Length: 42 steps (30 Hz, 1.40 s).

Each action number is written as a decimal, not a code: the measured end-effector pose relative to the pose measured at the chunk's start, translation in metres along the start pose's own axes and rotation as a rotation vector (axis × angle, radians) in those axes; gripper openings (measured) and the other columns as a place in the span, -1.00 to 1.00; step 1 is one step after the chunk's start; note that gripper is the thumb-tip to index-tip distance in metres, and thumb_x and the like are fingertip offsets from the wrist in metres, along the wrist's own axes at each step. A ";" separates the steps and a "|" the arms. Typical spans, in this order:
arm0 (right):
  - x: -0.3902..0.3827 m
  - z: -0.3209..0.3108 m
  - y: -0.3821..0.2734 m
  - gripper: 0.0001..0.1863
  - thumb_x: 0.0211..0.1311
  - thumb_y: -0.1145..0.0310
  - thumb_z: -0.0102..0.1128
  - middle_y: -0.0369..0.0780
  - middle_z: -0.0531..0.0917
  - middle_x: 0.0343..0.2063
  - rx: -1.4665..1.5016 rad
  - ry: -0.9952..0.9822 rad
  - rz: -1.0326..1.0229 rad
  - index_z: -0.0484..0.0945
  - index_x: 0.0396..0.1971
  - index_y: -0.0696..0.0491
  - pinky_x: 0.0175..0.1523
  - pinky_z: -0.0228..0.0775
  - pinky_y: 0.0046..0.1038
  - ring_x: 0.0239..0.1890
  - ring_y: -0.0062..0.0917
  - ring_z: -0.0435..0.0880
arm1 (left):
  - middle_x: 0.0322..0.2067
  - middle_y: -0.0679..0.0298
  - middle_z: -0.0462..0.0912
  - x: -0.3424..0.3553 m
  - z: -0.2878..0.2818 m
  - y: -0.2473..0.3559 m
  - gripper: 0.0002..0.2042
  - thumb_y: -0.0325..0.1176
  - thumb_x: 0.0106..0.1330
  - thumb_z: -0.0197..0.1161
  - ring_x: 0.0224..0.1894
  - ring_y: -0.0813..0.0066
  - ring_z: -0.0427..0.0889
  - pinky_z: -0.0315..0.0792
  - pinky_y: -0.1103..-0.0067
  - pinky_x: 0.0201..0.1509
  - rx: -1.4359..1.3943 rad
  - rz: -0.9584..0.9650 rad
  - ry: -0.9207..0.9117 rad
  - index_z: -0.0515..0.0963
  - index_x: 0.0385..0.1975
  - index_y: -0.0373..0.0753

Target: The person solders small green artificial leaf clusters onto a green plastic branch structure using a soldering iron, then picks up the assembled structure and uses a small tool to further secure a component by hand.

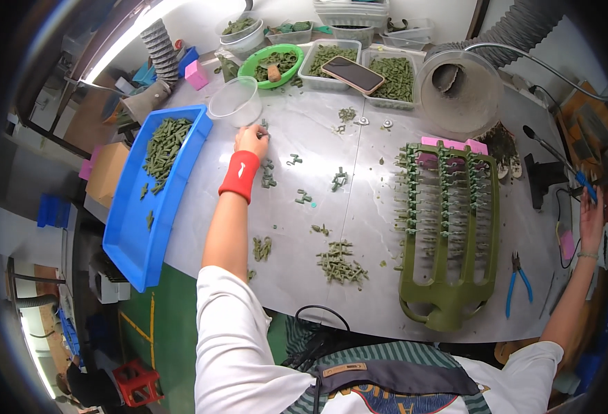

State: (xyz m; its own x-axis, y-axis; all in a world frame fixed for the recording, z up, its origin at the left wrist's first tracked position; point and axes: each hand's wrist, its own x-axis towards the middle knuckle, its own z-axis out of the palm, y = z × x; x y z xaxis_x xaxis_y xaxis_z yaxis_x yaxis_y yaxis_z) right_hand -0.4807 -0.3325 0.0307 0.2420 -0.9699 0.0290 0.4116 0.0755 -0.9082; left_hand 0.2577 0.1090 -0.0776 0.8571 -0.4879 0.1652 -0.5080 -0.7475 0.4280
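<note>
My left hand (pixel 252 142), below a red wristband, is closed in a pinch just in front of a clear plastic tub (pixel 235 102); what lies between its fingertips is mostly hidden. Small dark green parts (pixel 268 173) lie right beside it. At the far right, the fingers of my right hand (pixel 591 219) are closed on the blue handle of what looks like a soldering iron (pixel 584 185), its dark shaft pointing up and left above a black stand (pixel 546 181). Between my hands, an olive-green rack (pixel 447 295) with several bars carries rows of small green parts.
A blue tray (pixel 126 238) with green pieces stands at the left. Blue-handled pliers (pixel 520 284) lie right of the rack. Behind are a green bowl (pixel 246 69), plastic boxes of green pieces, a phone (pixel 353 74) and a wide duct mouth (pixel 459 93). A pile of green pieces (pixel 342 263) lies near the front edge.
</note>
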 end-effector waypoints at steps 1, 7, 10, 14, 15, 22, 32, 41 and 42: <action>-0.005 -0.001 -0.003 -0.55 0.31 0.30 0.06 -0.14 0.47 -0.01 -0.038 0.001 -0.034 0.31 0.13 0.16 0.18 0.37 -0.55 0.02 -0.52 0.51 | -0.07 0.11 0.46 -0.001 -0.001 0.005 -0.84 -0.30 0.06 0.26 0.04 0.10 0.39 0.31 0.34 0.13 -0.003 0.084 -0.137 0.62 -0.34 -0.02; -0.027 0.017 0.002 -0.52 0.31 0.30 0.06 -0.13 0.44 0.01 -0.030 0.022 -0.092 0.27 0.16 0.15 0.17 0.39 -0.53 0.02 -0.49 0.49 | -0.09 0.01 0.53 0.024 -0.008 -0.002 -0.74 -0.30 0.03 0.25 -0.07 0.09 0.53 0.42 0.40 0.02 -0.290 -0.047 -0.076 0.61 -0.29 -0.26; -0.029 0.013 0.003 -0.51 0.31 0.31 0.05 -0.12 0.40 0.04 -0.004 0.056 -0.097 0.26 0.18 0.16 0.18 0.38 -0.53 0.03 -0.47 0.47 | -0.14 0.03 0.55 0.036 0.009 0.013 -0.74 -0.30 0.05 0.26 -0.07 0.12 0.53 0.43 0.40 -0.01 0.073 -0.066 0.119 0.59 -0.29 -0.29; -0.028 0.004 0.006 -0.50 0.30 0.35 0.06 -0.10 0.34 0.09 0.024 0.031 -0.070 0.22 0.20 0.18 0.18 0.37 -0.52 0.06 -0.44 0.44 | -0.24 0.12 0.56 0.031 0.019 0.023 -0.84 -0.47 0.04 0.24 -0.10 0.15 0.52 0.42 0.41 0.02 -0.171 0.235 -0.104 0.61 -0.35 -0.21; -0.031 0.007 0.007 -0.50 0.30 0.35 0.06 -0.10 0.34 0.09 0.023 0.039 -0.067 0.22 0.20 0.18 0.18 0.37 -0.52 0.06 -0.44 0.44 | -0.20 0.16 0.56 0.024 0.020 0.030 -0.78 -0.56 0.00 0.21 -0.08 0.16 0.51 0.40 0.43 0.05 -0.180 0.388 -0.157 0.62 -0.34 -0.13; -0.038 0.015 0.008 -0.51 0.31 0.38 0.04 -0.07 0.29 0.11 0.047 0.046 -0.081 0.21 0.19 0.20 0.22 0.34 -0.52 0.10 -0.43 0.41 | -0.15 0.17 0.59 0.004 0.000 0.050 -0.78 -0.52 0.12 0.16 -0.01 0.30 0.52 0.36 0.47 0.09 -0.493 0.404 -0.114 0.60 -0.23 -0.19; -0.050 -0.024 0.018 -0.59 0.29 0.42 0.04 -0.07 0.48 -0.01 -0.231 -0.107 -0.222 0.33 0.13 0.14 0.17 0.36 -0.52 0.08 -0.43 0.46 | -0.23 0.06 0.53 -0.003 0.017 0.069 -0.65 -0.44 -0.09 0.31 -0.22 0.21 0.59 0.47 0.43 -0.10 -0.029 0.461 -0.381 0.55 -0.21 -0.21; -0.078 0.101 0.038 -0.72 0.25 0.39 0.13 -0.13 0.58 -0.18 -0.072 0.024 -0.279 0.47 -0.14 0.27 0.06 0.48 -0.48 -0.12 -0.39 0.62 | -0.56 0.37 0.51 -0.015 0.009 0.066 -0.76 -0.51 -0.10 0.38 -0.48 0.62 0.48 0.42 0.68 -0.36 -0.233 0.283 -0.443 0.54 -0.38 -0.28; -0.080 0.106 0.039 -0.72 0.25 0.38 0.14 -0.13 0.59 -0.19 -0.181 0.031 -0.304 0.48 -0.15 0.27 0.04 0.49 -0.49 -0.14 -0.40 0.63 | -0.55 0.38 0.52 -0.022 0.006 0.075 -0.76 -0.53 -0.07 0.36 -0.47 0.65 0.48 0.41 0.70 -0.35 -0.375 0.268 -0.440 0.56 -0.34 -0.28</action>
State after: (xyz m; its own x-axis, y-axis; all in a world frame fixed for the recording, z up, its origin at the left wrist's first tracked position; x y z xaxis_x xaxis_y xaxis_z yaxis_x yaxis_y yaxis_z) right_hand -0.3909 -0.2273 0.0376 0.1044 -0.9483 0.2997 0.2978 -0.2577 -0.9192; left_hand 0.1996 0.0610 -0.0539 0.5485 -0.8353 -0.0367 -0.5669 -0.4039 0.7180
